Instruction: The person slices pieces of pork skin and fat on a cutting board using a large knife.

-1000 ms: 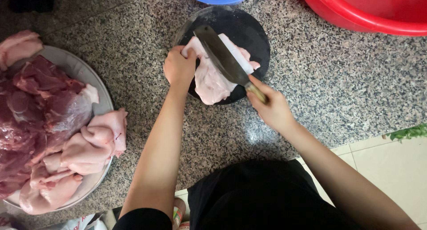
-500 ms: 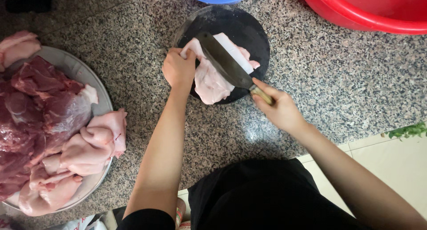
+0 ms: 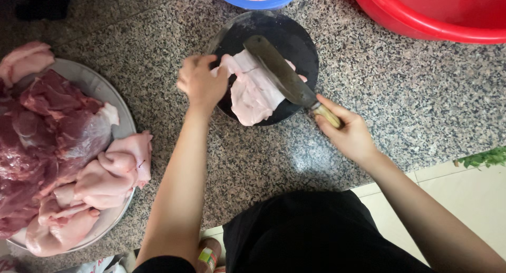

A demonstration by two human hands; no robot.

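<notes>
A: What is seen at the centre of the frame?

B: A round dark cutting board is set on a speckled granite surface, upper centre. A pale slab of pork fat is laid across it, its lower edge hanging just over the board's near rim.

A: How are the hands placed?

B: The left hand is closed on the slab's left edge, pinching it. The right hand is wrapped around the wooden handle of a cleaver, whose broad blade is laid diagonally over the slab, pointing toward the upper left.

A: How far has the cutting got?

B: A seam or two can be made out in the fat, but the slab is judged largely whole; most of the slicing appears left to do.

A: What else is shown?

B: A metal tray piled with red meat and pale cuts is found at the left. A blue bowl's rim is seen at the top edge, a red basin at the upper right.
</notes>
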